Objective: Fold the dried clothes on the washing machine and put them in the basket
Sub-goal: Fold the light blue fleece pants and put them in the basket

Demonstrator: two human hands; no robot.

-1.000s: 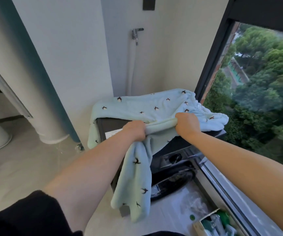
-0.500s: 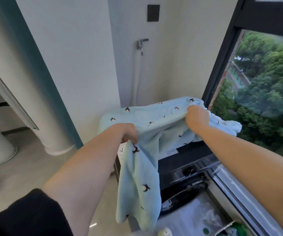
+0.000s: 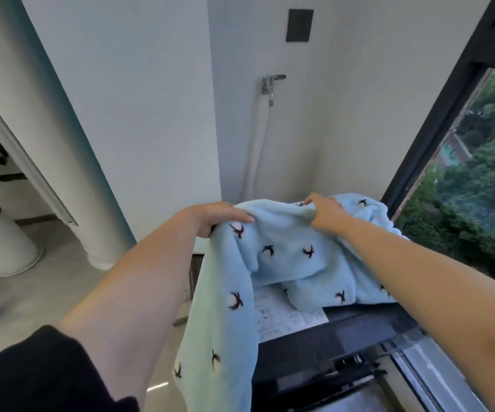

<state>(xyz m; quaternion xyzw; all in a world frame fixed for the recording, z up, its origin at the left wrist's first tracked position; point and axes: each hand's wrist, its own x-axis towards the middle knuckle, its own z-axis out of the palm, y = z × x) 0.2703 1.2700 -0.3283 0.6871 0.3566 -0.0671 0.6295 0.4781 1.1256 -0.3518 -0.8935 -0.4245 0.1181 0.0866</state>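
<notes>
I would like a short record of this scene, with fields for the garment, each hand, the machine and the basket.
garment: light blue, dark bird print, partly lying on the washing machine, one part hanging down its front
left hand: grips the garment's upper edge
right hand: grips the same edge, further right
basket: not in view

text: none legible | sticker (image 3: 287, 318) on washing machine (image 3: 359, 325): print too small to read
</notes>
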